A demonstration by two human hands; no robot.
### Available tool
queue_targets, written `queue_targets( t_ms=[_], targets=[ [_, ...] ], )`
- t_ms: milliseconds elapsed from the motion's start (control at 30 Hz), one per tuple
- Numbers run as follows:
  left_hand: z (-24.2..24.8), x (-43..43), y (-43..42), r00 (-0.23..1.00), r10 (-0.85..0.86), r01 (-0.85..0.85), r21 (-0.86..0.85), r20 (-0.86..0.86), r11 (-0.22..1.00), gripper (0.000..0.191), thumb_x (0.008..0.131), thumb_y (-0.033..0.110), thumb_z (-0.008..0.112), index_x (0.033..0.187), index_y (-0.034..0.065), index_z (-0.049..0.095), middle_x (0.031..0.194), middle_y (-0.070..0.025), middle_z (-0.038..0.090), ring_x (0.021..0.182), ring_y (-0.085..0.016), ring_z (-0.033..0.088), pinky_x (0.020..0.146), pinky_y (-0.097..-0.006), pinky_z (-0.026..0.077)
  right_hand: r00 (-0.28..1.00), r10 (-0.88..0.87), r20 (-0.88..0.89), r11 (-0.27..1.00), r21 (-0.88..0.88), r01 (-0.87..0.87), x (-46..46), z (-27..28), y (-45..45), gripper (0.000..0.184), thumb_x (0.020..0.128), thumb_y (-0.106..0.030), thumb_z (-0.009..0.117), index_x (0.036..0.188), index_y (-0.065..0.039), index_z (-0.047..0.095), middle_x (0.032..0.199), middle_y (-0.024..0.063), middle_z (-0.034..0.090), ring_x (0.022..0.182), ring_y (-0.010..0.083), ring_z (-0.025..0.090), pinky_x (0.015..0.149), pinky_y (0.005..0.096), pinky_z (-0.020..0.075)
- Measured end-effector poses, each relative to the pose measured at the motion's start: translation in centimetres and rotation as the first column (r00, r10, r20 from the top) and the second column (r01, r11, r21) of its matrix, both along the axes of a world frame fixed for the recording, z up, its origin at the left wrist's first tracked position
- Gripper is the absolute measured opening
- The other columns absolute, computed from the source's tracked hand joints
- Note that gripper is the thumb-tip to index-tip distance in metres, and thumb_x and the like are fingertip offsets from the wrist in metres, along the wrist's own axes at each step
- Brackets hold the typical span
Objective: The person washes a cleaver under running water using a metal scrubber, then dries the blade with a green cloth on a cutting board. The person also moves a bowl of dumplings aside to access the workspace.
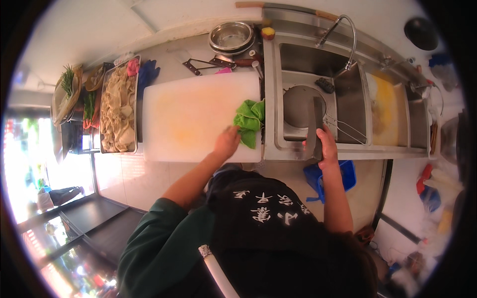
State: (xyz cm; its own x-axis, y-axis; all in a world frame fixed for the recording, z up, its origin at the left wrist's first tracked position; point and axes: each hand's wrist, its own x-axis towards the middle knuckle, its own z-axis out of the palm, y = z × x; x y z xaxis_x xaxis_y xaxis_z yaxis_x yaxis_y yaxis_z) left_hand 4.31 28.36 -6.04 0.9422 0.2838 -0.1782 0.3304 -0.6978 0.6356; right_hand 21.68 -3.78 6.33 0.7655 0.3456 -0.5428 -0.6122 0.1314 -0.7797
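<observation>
My right hand (327,147) grips a long dark grey block, apparently a sharpening stone (315,128), above the front edge of the left sink basin (344,123). My left hand (228,142) is over the right part of a white cutting board (193,111), its fingertips at the edge of a crumpled green cloth (250,121). Whether the fingers hold the cloth is unclear. Under the stone, a round grey utensil (300,102) with a wire handle lies in the basin. Yellowish stains mark the board.
A metal tray (118,108) of pale food pieces stands left, beside blue gloves (149,72). Behind the board are steel bowls (231,37) and dark-handled tools (197,66). A faucet (352,37) arches over the sink. A blue bin (346,175) stands below; a cigarette (218,270) juts in below.
</observation>
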Motion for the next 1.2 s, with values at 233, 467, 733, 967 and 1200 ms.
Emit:
queue_targets(
  t_ms=[233,467,733,967,1200],
  targets=[
    [-1.4,8.6,2.2,0.966,0.236,-0.246,0.099,0.103,0.964,0.037,0.088,0.029,0.074,0.114,0.0048,0.064,0.114,-0.021,0.066,0.102,-0.041,0.065,0.088,-0.0498,0.055,0.996,0.087,-0.008,0.996,-0.004,-0.087,-2.3,0.8,4.5,0.065,0.101,-0.025,0.063,0.155,-0.002,0.034,0.1,0.0136,0.066,0.076,0.0246,0.071,0.063,0.0381,0.0596],
    [-3.6,12.5,10.3,0.967,0.243,-0.254,-0.25,-0.077,0.934,0.015,0.083,0.01,0.067,0.093,0.0001,0.07,0.079,-0.016,0.07,0.07,-0.028,0.07,0.065,-0.0419,0.058,0.995,0.089,0.044,0.994,-0.064,-0.086,-5.9,1.5,7.6,0.06,0.101,-0.023,0.061,0.153,-0.002,0.04,0.107,0.0142,0.067,0.08,0.0244,0.071,0.066,0.0371,0.0591],
    [-1.9,17.0,20.5,0.929,0.077,-0.126,0.112,0.362,0.986,0.026,0.082,-0.001,0.059,0.106,0.0037,0.068,0.106,-0.021,0.069,0.098,-0.038,0.069,0.084,-0.0511,0.056,0.999,0.045,0.018,0.998,-0.04,-0.044,-9.1,1.2,11.7,0.064,0.101,-0.021,0.06,0.156,-0.001,0.033,0.109,0.0164,0.067,0.08,0.0255,0.071,0.068,0.0376,0.0591],
    [-1.5,9.5,12.5,0.798,-0.549,0.442,0.378,0.248,0.813,0.028,0.083,0.011,0.066,0.111,0.0066,0.067,0.116,-0.0171,0.062,0.11,-0.037,0.058,0.09,-0.0484,0.05,0.999,-0.032,-0.027,0.995,-0.093,0.029,-10.8,1.3,14.0,0.055,0.1,-0.018,0.064,0.148,-0.002,0.044,0.101,0.009,0.066,0.08,0.018,0.068,0.072,0.0332,0.0568],
    [-3.1,5.9,11.5,0.901,-0.42,0.358,0.362,0.108,0.861,0.033,0.09,0.017,0.067,0.122,0.0086,0.065,0.129,-0.0155,0.059,0.123,-0.034,0.054,0.1,-0.0475,0.048,0.995,0.096,-0.005,0.992,-0.085,-0.096,-9.4,-4.5,18.5,0.065,0.101,-0.026,0.066,0.155,-0.004,0.037,0.101,0.0121,0.069,0.079,0.0191,0.07,0.07,0.0329,0.0573]
  ],
)
